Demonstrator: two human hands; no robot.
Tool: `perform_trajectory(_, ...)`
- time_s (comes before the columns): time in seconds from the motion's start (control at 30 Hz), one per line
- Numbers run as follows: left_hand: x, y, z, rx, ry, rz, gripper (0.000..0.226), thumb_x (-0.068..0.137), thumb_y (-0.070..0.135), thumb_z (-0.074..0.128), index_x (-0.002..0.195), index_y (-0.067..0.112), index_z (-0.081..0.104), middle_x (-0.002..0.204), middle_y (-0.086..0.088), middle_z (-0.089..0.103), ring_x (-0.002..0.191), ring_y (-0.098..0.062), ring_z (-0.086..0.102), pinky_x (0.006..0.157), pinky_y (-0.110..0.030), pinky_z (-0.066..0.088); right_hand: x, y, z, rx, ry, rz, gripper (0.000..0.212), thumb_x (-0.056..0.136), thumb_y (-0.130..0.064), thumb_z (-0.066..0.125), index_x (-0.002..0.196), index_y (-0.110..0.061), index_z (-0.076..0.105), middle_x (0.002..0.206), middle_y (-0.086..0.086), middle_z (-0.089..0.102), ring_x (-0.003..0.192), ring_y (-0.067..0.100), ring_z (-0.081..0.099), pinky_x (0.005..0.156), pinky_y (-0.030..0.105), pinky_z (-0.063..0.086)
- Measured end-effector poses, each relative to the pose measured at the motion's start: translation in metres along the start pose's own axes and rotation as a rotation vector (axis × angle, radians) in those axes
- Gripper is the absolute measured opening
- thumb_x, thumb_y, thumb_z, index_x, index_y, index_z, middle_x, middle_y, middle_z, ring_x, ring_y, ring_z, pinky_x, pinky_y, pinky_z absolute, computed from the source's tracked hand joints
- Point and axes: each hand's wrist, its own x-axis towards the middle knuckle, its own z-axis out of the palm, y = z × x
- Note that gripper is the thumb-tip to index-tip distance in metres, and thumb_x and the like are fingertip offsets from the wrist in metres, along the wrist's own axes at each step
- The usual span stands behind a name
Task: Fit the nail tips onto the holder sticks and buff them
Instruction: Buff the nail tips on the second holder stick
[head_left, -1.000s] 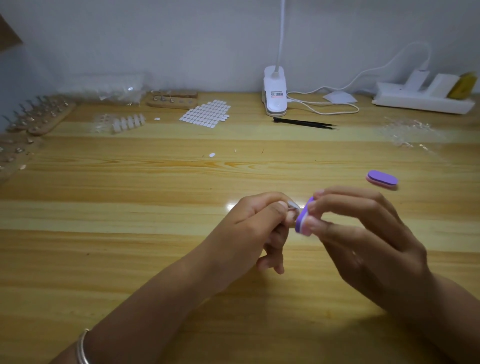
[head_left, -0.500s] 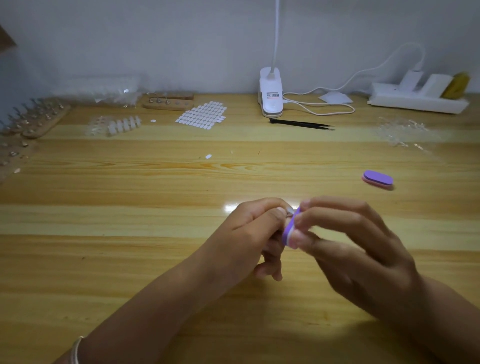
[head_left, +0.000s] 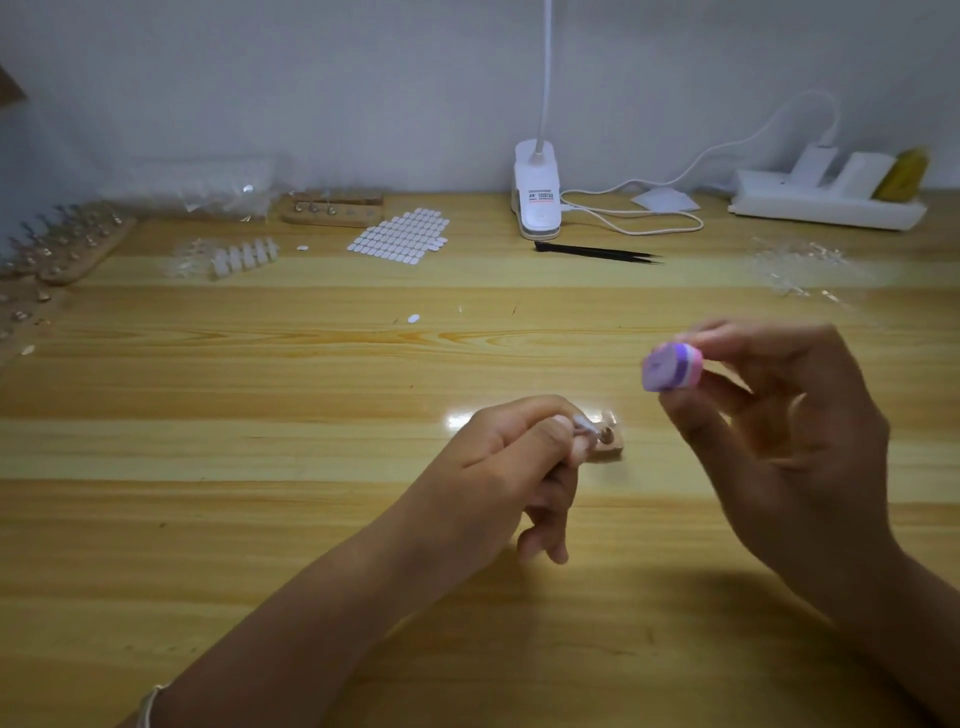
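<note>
Tweezers (head_left: 597, 253) and lamp (head_left: 537, 200) beyond purple buffer (head_left: 670, 369)

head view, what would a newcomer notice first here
The right hand pinches a blurred purple-and-pink buffer block, raised at centre right. Left of it, the left hand pinches a small metal holder stick over the yellow wooden table. A white clip lamp stands at the back.

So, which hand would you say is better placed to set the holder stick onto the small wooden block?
The left hand, probably: its fingers pinch the holder stick, whose end is right at the wooden block. The right hand is farther right and holds the purple buffer.
</note>
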Motion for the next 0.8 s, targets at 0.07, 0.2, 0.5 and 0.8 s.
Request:
perform_trajectory(0.07,0.001,-0.002,-0.001,0.000,0.036,0.036,0.024,0.095,0.021,0.038,0.077,0.013,0.051,0.055,0.004,0.037,0.042,-0.015,0.040,0.052,-0.029,0.050,-0.001,-0.007,0.004,0.154,0.014,0.119,0.027,0.091,-0.009,0.067,0.114,-0.013,0.054,0.104,0.014,0.065,0.102,0.029,0.069,0.092,0.033,0.056)
perform_trajectory(0.2,0.002,-0.005,-0.004,0.058,0.087,0.163,0.026,0.098,0.019,0.040,0.081,0.011,0.057,0.068,0.001,0.056,0.059,-0.016,0.055,0.055,-0.030,0.051,0.001,-0.014,0.006,0.301,0.011,0.244,0.028,0.094,-0.026,0.069,0.117,-0.017,0.057,0.101,0.002,0.068,0.100,0.029,0.069,0.096,0.042,0.056)
perform_trajectory(0.5,0.003,-0.011,-0.004,0.223,0.172,0.313,0.018,0.098,0.013,0.049,0.094,0.007,0.065,0.087,0.005,0.065,0.075,-0.013,0.062,0.059,-0.031,0.055,0.001,-0.014,0.006,0.385,-0.007,0.331,0.023,0.090,-0.027,0.069,0.110,-0.018,0.061,0.101,0.003,0.069,0.100,0.025,0.069,0.090,0.032,0.056)
perform_trajectory(0.8,0.006,-0.015,-0.007,0.284,0.193,0.320,0.019,0.097,0.014,0.051,0.096,0.007,0.069,0.084,-0.001,0.068,0.074,-0.017,0.065,0.058,-0.030,0.054,-0.003,-0.014,0.009,0.289,-0.062,0.251,0.026,0.086,-0.006,0.068,0.109,-0.008,0.057,0.100,0.002,0.070,0.095,0.016,0.071,0.086,0.020,0.054)
